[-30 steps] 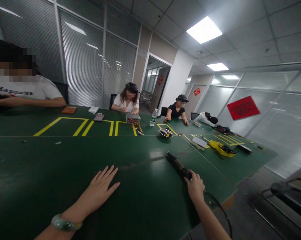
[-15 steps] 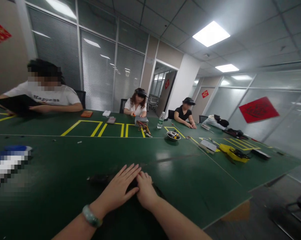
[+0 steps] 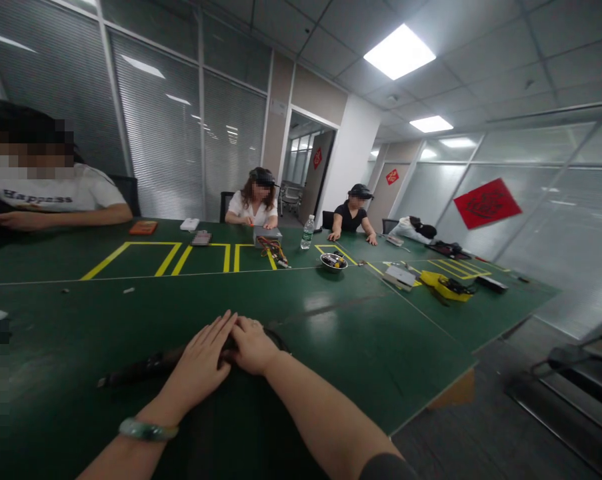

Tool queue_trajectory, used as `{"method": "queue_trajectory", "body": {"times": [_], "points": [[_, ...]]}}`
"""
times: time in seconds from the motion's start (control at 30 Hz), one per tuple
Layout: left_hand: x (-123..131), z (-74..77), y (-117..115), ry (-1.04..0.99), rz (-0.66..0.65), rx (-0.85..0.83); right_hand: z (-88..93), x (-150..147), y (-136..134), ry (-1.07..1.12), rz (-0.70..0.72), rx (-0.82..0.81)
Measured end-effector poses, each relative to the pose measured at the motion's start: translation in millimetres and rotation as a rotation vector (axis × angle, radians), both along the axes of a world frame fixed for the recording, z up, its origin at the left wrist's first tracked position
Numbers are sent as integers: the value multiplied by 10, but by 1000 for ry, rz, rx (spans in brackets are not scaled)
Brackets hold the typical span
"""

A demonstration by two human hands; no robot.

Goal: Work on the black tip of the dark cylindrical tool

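Note:
My left hand (image 3: 201, 363), a pale green bangle on its wrist, lies with fingers stretched out over a long dark rod-like tool (image 3: 145, 367). Its light tip points left, and the exact kind is hard to make out. Against the left fingertips, my right hand (image 3: 255, 345) is closed, with its fingers curled around the tool's right part. What lies under both palms is hidden. A dark cord-like loop (image 3: 283, 340) shows just beyond the right hand.
Yellow tape marks the green table (image 3: 361, 360). Across it stand a water bottle (image 3: 307, 233), a metal bowl (image 3: 333, 262) of small parts, a grey box (image 3: 267, 235) with wires, a white box (image 3: 399, 276) and a yellow bag (image 3: 445, 287). Several people sit opposite.
The view has swung right, so the scene sits further left. More of the dark tool shows beside my left hand. My hands keep their hold; the black-shirted person's hands have parted.

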State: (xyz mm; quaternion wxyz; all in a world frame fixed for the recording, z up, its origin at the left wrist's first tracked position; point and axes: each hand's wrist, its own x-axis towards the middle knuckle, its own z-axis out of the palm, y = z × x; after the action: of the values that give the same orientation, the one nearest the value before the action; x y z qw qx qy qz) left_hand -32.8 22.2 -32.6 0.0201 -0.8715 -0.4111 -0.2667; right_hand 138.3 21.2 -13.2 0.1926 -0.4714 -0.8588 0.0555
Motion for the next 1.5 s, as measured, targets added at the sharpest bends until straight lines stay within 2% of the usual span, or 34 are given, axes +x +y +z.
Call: {"method": "queue_trajectory", "body": {"times": [0.17, 0.27, 0.33, 0.43, 0.6, 0.73, 0.9, 1.03, 1.23, 1.37, 1.5], "points": [[4, 52, -9, -16, 22, -57, 124, 222, -402, 107, -106, 64], [12, 113, -34, -18, 7, -119, 178, 536, -603, 122, -108, 6], [15, 165, -61, -32, 9, -149, 183, 736, -645, 93, -100, -73], [14, 248, -104, -34, 2, -183, 168, 920, -583, 20, -83, -141], [-49, 349, -134, -5, -24, -244, 191, 1057, -369, -54, 44, -62], [-141, 397, -124, 26, -76, -319, 192, 1171, -225, -104, 29, -18], [-214, 443, -128, 54, -134, -342, 173, 1176, -229, -95, 4, -7], [-176, 453, -209, 66, -130, -308, 280, 1203, -364, -69, -40, -101], [145, 407, -357, 27, -33, -164, 405, 1280, -493, -115, -130, -255], [336, 363, -363, 59, -6, -152, 372, 1138, -510, -212, -268, -250], [385, 363, -374, 82, 15, -139, 377, 940, -527, -195, -360, -241]]}}
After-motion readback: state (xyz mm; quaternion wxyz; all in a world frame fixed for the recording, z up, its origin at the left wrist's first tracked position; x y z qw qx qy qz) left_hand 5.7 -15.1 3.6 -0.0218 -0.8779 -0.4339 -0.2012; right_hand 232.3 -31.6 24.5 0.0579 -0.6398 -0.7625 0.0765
